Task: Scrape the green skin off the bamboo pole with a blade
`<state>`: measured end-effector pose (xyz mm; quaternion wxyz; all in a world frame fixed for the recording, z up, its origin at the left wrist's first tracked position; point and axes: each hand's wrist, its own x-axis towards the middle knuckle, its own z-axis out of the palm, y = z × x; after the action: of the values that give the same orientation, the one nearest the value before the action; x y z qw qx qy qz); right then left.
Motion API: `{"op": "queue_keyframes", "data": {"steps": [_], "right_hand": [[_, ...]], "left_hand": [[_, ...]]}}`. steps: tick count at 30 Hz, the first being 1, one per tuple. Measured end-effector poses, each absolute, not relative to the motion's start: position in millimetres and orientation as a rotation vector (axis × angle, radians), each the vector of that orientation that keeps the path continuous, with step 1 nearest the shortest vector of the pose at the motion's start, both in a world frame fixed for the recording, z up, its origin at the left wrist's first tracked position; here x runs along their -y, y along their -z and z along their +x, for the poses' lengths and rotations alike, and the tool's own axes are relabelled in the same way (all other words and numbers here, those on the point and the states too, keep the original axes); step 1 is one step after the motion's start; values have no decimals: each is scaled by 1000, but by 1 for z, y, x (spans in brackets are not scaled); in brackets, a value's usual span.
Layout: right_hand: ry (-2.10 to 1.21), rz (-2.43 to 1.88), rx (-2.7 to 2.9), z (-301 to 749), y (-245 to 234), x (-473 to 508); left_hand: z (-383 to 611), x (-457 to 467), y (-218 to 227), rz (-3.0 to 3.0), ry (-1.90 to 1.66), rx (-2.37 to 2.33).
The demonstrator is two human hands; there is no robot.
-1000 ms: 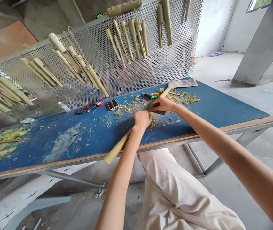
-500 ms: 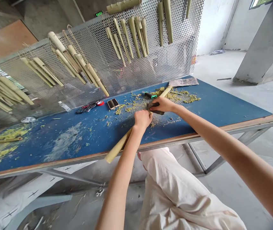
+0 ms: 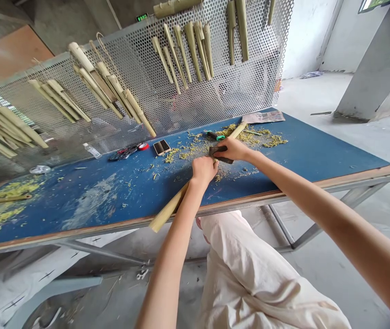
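Bamboo pole (image 3: 169, 208), long and pale, locked in the left hand (image 3: 204, 171)! Right hand (image 3: 232, 149) grips a dark flat scraper (image 3: 221, 155) against it, over the blue surface (image 3: 318, 155).

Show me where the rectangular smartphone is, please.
In the head view, the smartphone lies on the blue workbench, just right of a red tape roll.

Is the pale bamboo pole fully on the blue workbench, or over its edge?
Partly over: the left hand holds the pale bamboo pole sticking past the workbench's front rim.
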<state>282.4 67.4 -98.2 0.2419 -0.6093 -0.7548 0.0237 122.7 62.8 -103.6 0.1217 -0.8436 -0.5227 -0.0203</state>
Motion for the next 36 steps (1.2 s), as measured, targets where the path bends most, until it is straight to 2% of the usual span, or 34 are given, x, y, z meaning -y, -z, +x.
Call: {"op": "queue_keyframes", "data": {"steps": [12,27,36], "right_hand": [[-86,-1683,2065,282,100,-67],[75,-1718,2041,277,103,-67],[-9,-1753,2050,282,101,-67]], "left_hand": [[122,-63,104,-2454,57,1534],[122,-62,102,-2469,51,1538],[122,-64,106,-2458,84,1539]]}}
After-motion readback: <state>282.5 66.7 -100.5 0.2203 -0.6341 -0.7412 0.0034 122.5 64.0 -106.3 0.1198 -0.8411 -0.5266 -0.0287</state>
